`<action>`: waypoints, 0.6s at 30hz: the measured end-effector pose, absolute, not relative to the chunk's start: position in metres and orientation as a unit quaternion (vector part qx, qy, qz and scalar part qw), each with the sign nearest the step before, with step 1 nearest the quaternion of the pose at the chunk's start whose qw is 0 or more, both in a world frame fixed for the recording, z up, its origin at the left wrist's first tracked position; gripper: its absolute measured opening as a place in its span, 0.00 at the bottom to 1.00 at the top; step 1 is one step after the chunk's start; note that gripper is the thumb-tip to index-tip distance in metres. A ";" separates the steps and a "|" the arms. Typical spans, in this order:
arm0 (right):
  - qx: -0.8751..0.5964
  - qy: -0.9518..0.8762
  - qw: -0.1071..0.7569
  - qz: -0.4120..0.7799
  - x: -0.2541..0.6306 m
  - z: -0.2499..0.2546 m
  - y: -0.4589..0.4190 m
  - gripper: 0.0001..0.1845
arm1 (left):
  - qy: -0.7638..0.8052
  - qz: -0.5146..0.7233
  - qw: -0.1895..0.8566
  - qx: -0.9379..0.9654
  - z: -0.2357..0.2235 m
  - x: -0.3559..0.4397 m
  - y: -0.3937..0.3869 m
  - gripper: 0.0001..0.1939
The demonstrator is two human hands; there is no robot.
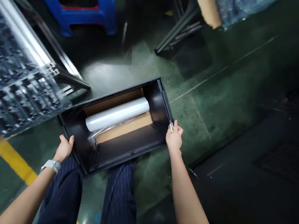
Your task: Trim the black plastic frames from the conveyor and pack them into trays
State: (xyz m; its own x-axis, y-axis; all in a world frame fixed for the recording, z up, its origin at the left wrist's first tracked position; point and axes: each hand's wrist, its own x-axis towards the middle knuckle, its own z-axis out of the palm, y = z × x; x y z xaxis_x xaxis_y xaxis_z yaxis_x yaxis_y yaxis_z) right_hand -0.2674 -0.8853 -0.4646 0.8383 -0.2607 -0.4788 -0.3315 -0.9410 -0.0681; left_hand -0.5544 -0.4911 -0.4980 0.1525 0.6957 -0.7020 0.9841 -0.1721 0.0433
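Observation:
A black plastic crate (123, 148) hangs above my knees, held at both ends. My left hand (64, 148) grips its left rim, fingers curled over the edge, a white watch on the wrist. My right hand (174, 136) is closed on the right rim, thumb on top. Inside lies a white roll of plastic film (117, 114) on a sheet of brown cardboard (125, 127), with a loose crumpled tail of film at the roll's near end.
A blue plastic stool (77, 12) stands on the green floor ahead. A metal-framed rack with trays of small parts (12, 73) fills the left. A table leg frame (176, 28) and wrapped goods (233, 6) are at the top right. Yellow floor tape (15, 161) runs lower left.

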 end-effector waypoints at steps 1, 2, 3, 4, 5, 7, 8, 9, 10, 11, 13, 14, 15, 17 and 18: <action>-0.957 0.148 0.065 0.241 -0.276 -0.464 -0.875 0.26 | 0.601 -0.284 0.256 0.702 -0.497 -0.571 -0.482 0.23; -0.958 0.139 0.058 0.245 -0.286 -0.463 -0.865 0.24 | 0.611 -0.289 0.250 0.693 -0.496 -0.588 -0.470 0.24; -0.959 0.128 0.055 0.249 -0.297 -0.463 -0.854 0.23 | 0.619 -0.294 0.243 0.687 -0.494 -0.603 -0.458 0.26; -0.959 0.116 0.055 0.251 -0.309 -0.464 -0.843 0.22 | 0.625 -0.299 0.236 0.682 -0.492 -0.617 -0.443 0.28; -0.960 0.106 0.056 0.253 -0.322 -0.464 -0.832 0.21 | 0.628 -0.303 0.228 0.679 -0.489 -0.630 -0.428 0.31; -0.961 0.088 0.063 0.255 -0.351 -0.467 -0.811 0.21 | 0.634 -0.306 0.214 0.677 -0.484 -0.646 -0.398 0.35; -0.961 0.081 0.069 0.256 -0.365 -0.468 -0.803 0.21 | 0.637 -0.303 0.204 0.679 -0.482 -0.650 -0.385 0.37; -0.961 0.075 0.075 0.257 -0.379 -0.469 -0.796 0.21 | 0.640 -0.295 0.195 0.682 -0.479 -0.653 -0.374 0.38; -0.960 0.069 0.082 0.258 -0.392 -0.471 -0.790 0.21 | 0.644 -0.283 0.186 0.686 -0.477 -0.654 -0.366 0.39; -0.960 0.063 0.087 0.259 -0.403 -0.472 -0.785 0.22 | 0.648 -0.266 0.179 0.691 -0.475 -0.655 -0.362 0.38; -0.959 0.053 0.107 0.255 -0.423 -0.476 -0.777 0.22 | 0.652 -0.214 0.163 0.709 -0.472 -0.660 -0.364 0.36; -0.959 0.047 0.117 0.253 -0.431 -0.478 -0.773 0.23 | 0.651 -0.181 0.153 0.721 -0.473 -0.665 -0.370 0.34; -0.958 0.041 0.129 0.252 -0.438 -0.480 -0.768 0.23 | 0.645 -0.148 0.147 0.735 -0.474 -0.672 -0.377 0.33; -0.954 0.026 0.163 0.249 -0.451 -0.485 -0.755 0.22 | 0.625 -0.106 0.160 0.756 -0.483 -0.691 -0.395 0.29; -0.952 0.021 0.182 0.246 -0.457 -0.487 -0.748 0.22 | 0.618 -0.105 0.181 0.758 -0.492 -0.702 -0.403 0.26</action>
State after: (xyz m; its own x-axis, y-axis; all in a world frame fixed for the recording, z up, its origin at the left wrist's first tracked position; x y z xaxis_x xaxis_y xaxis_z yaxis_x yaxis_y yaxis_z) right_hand -0.4571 -0.7476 -0.4874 0.8782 0.0505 -0.4755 -0.1289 -0.9326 -0.3370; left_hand -0.7015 -0.4030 -0.4918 0.2148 0.8989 -0.3820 0.9745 -0.1714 0.1446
